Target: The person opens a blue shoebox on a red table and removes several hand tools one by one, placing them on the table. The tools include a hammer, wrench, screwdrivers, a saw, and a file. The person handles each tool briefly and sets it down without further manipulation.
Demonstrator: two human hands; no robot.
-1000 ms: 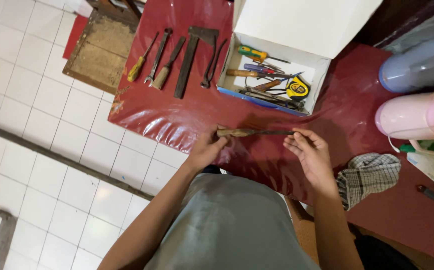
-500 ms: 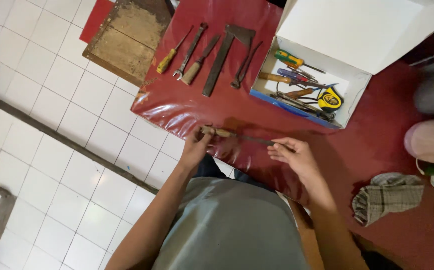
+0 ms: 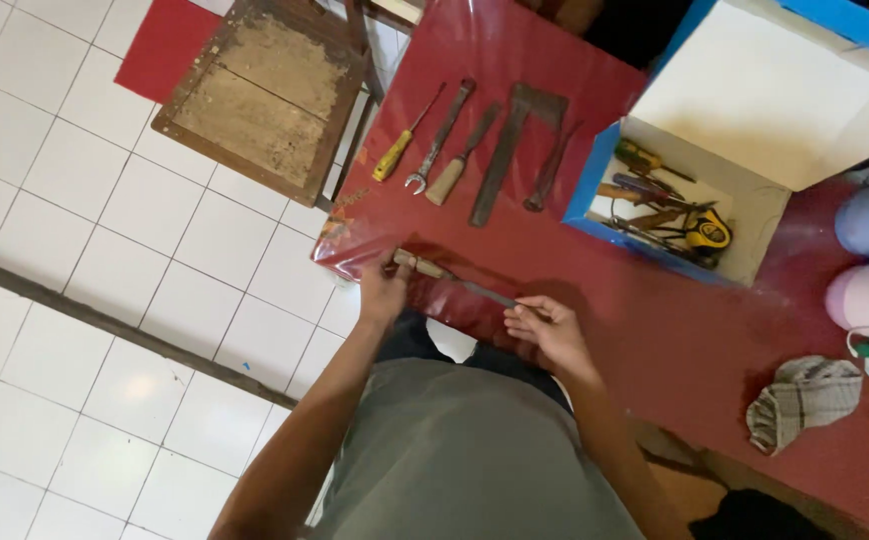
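File (image 3: 455, 280) spanning both hands, left hand (image 3: 383, 292) clasping wooden handle, right hand (image 3: 547, 328) seemingly pinching tip

The left hand (image 3: 383, 292) grips the wooden handle of a file (image 3: 452, 279); the right hand (image 3: 545, 330) pinches the tip of its metal shaft. The file lies level over the near edge of the red desk (image 3: 655, 330). Farther back, in a row: a yellow-handled screwdriver (image 3: 399, 152), a wrench (image 3: 439, 135), a wooden-handled chisel (image 3: 458, 160), a flat steel blade (image 3: 508, 148) and pincers (image 3: 549, 170). An open box (image 3: 675, 200) holds more tools, including a tape measure (image 3: 707, 230). A checked cloth (image 3: 805, 400) lies at right. A wooden chair (image 3: 265, 95) stands on white floor tiles (image 3: 85, 300).
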